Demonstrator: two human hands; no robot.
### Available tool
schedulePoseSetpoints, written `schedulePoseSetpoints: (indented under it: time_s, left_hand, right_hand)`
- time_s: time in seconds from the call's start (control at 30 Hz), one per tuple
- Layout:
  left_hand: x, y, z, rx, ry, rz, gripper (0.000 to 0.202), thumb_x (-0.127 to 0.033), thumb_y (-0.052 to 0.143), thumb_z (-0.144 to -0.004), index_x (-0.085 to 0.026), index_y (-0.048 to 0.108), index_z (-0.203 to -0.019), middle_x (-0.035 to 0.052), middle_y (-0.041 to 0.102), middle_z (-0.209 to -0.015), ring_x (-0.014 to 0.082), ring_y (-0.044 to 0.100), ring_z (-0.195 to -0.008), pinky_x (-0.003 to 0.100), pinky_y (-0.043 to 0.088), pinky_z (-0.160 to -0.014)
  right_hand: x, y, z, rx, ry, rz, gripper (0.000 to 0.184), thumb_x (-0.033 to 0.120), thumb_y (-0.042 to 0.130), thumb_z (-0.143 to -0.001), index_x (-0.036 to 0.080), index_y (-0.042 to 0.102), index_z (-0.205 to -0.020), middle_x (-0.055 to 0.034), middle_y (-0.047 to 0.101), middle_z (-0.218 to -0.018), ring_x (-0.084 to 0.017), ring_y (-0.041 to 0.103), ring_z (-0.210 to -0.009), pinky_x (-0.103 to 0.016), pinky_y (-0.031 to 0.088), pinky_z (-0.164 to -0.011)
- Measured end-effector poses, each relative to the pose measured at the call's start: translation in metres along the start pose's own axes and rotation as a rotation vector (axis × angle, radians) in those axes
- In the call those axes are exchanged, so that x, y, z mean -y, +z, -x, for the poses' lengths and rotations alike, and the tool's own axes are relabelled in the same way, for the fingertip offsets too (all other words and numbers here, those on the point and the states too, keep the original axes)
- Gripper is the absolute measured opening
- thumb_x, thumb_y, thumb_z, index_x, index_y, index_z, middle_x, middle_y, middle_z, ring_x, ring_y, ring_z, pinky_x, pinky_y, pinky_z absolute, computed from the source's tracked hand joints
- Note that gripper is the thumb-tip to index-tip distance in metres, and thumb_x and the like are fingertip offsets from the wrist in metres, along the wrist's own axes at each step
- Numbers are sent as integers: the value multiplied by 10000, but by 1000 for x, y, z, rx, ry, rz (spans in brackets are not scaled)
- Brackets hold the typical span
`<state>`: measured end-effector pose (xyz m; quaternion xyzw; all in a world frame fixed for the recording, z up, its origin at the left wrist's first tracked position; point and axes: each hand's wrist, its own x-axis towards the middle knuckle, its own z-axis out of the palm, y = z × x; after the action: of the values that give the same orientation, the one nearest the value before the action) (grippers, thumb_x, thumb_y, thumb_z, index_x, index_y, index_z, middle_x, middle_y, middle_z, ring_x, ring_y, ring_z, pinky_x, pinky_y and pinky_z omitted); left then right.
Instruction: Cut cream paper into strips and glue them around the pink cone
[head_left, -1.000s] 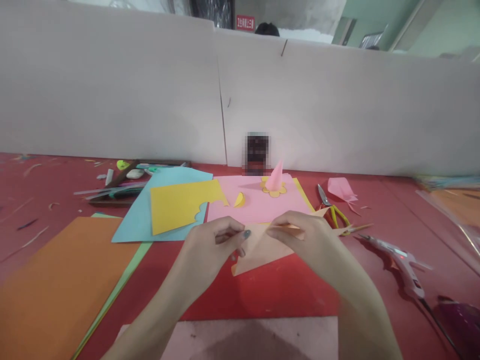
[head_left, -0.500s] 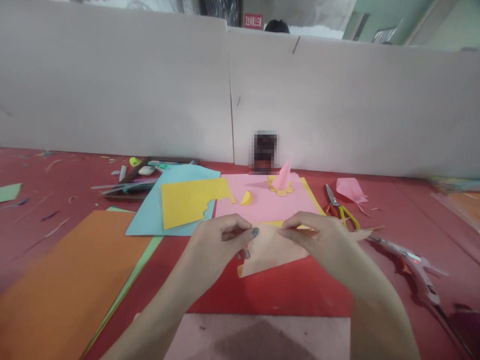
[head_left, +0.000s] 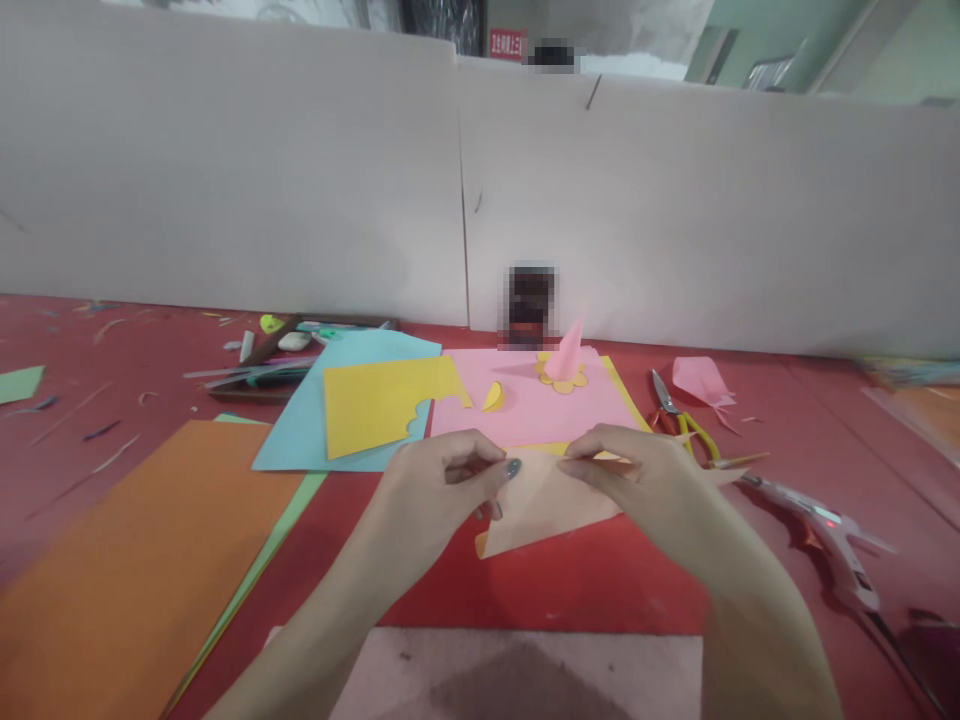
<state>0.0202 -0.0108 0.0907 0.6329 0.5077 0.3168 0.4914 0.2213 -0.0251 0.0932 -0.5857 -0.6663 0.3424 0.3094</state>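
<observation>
Between my two hands a pale orange sheet of paper (head_left: 544, 510) is held up off the table, its lower left corner curled. My left hand (head_left: 450, 480) pinches its upper left edge between thumb and fingers. At the upper right, my right hand (head_left: 637, 465) pinches the same edge, and a pointed end of paper sticks out beyond that hand. Just behind lie pink paper (head_left: 517, 425) and a small folded yellow piece (head_left: 493, 397). On the pink paper stands a pink paper cone (head_left: 567, 352) with a yellow scalloped base (head_left: 564, 384).
Yellow-handled scissors (head_left: 679, 415) and a glue gun (head_left: 832, 530) with a red light lie at right. Cut yellow paper (head_left: 375, 405) overlaps blue paper (head_left: 292, 440). Orange paper (head_left: 165, 530) covers the left, near a tool tray (head_left: 255, 393). A white partition (head_left: 240, 180) closes the back.
Almost nothing differs. Both hands keep their pinch on the pale orange paper, and the view has shifted only very slightly.
</observation>
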Motion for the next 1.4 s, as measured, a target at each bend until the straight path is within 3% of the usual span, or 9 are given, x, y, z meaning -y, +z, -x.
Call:
schedulePoseSetpoints:
  time_s: [0.47, 0.83, 1.03, 1.4]
  left_hand:
    - [-2, 1, 0, 6, -12, -25, 191, -329, 522, -782, -196, 558, -649, -29, 575, -545, 118, 574, -501, 218, 451, -505]
    - [-2, 4, 0, -19, 32, -168, 179, -345, 487, -789, -214, 568, -697, -53, 524, -522, 109, 540, -475, 211, 407, -496]
    - [-4, 3, 0, -57, 74, -217, 131, -314, 509, -772, -221, 601, -761, -46, 587, -595, 110, 554, -506, 213, 424, -522]
    - [-5, 4, 0, -9, 85, -246, 174, -307, 440, -828, -214, 563, -748, -50, 575, -657, 92, 548, -561, 208, 431, -574]
  right_hand:
    - [5, -2, 1, 15, 15, -13, 136, 309, 535, -801, 241, 619, -718, 12, 658, -792, -149, 571, -678, -245, 441, -596]
    - [6, -3, 2, 19, 2, -9, 132, 293, 533, -807, 236, 617, -722, 13, 654, -791, -149, 567, -707, -243, 437, -635]
    - [0, -2, 1, 8, -6, 29, 150, 329, 536, -803, 239, 623, -722, 14, 648, -770, -142, 558, -662, -236, 425, -581]
    - [2, -3, 2, -4, -27, 65, 153, 320, 545, -807, 235, 617, -702, 28, 649, -738, -128, 569, -639, -217, 439, -590]
